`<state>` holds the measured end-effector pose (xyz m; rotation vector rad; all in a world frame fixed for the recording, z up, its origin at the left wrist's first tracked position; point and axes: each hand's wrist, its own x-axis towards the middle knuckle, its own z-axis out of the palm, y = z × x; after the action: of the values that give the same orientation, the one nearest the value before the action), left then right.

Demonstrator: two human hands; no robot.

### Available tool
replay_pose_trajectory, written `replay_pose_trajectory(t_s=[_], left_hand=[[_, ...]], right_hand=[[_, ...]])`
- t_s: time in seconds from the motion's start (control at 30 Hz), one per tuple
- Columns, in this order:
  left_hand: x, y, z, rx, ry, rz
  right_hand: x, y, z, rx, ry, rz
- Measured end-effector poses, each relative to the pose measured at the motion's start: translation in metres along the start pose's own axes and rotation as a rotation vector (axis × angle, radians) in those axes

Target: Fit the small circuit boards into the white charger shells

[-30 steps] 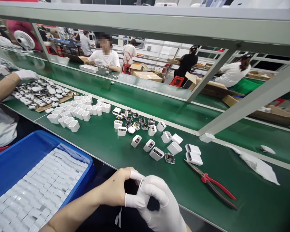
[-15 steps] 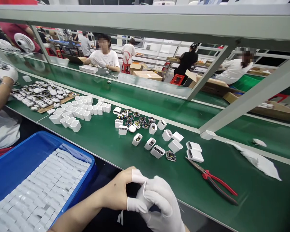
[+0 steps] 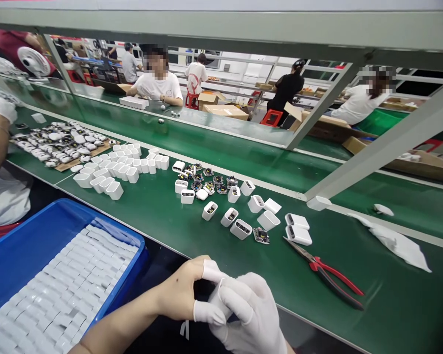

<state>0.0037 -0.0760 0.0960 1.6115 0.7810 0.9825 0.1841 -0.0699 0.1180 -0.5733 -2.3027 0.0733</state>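
Observation:
A white plastic housing [image 3: 218, 300] is held between both hands in front of the bench edge, mostly covered by fingers. My left hand [image 3: 192, 290], with white finger cots on its thumb and finger, grips one side of it. My right hand [image 3: 253, 307], in a white glove, wraps around the other side. Beyond them on the green bench lie a bare circuit board [image 3: 261, 235] and several white housings [image 3: 240, 229], some with boards inside. Red-and-black long-nose pliers [image 3: 317, 265] rest to the right of the hands.
A blue bin [image 3: 64, 206] full of white pieces stands at the left. Rows of white housings [image 3: 114, 167], a pile of circuit boards [image 3: 210, 183] and a white bag [image 3: 395, 241] occupy the bench. A metal post [image 3: 376, 142] slants at right. A co-worker's gloved hand [image 3: 2, 110] is far left.
The view has shifted slightly. My right hand has turned a little around the housing, while my left hand keeps nearly the same grip. The co-worker's hand at far left has moved left.

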Motion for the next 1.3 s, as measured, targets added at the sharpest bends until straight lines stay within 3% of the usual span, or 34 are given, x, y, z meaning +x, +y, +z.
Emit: replay_pose_trajectory(t_s=[0.1, 0.23, 0.3, 0.5, 0.57, 0.63, 0.77, 0.93, 1.1, 1.3], left_hand=[[0.001, -0.003, 0.002, -0.007, 0.010, -0.010], [0.001, -0.001, 0.003, -0.050, 0.059, 0.038], [0.001, 0.001, 0.002, -0.075, 0.065, 0.057], [0.000, -0.005, 0.001, -0.035, 0.046, 0.025], [0.000, -0.010, 0.004, -0.076, 0.038, -0.029], [0.000, -0.013, 0.011, -0.214, 0.088, -0.131], [0.003, -0.016, 0.022, -0.676, 0.270, -0.384], [0.006, -0.017, 0.024, -1.179, 0.213, -0.681], [0.007, -0.014, 0.027, -1.330, 0.241, -0.786], [0.007, -0.014, 0.028, -1.332, 0.205, -0.756]], right_hand=[[-0.006, 0.002, 0.006, 0.107, -0.022, 0.059], [-0.010, 0.001, 0.011, 0.239, 0.183, 0.240], [-0.008, 0.001, 0.010, 0.212, 0.222, 0.231], [0.004, 0.004, 0.004, 0.128, 0.002, 0.085], [0.003, 0.004, 0.008, 0.135, 0.005, 0.094], [-0.002, 0.005, 0.016, 0.193, 0.041, 0.197], [-0.016, 0.012, 0.030, 0.512, 0.112, 0.614], [-0.010, 0.026, 0.026, 0.939, 0.106, 0.941], [0.003, 0.026, 0.018, 1.028, 0.066, 1.001], [-0.001, 0.021, 0.019, 0.990, 0.122, 0.948]])
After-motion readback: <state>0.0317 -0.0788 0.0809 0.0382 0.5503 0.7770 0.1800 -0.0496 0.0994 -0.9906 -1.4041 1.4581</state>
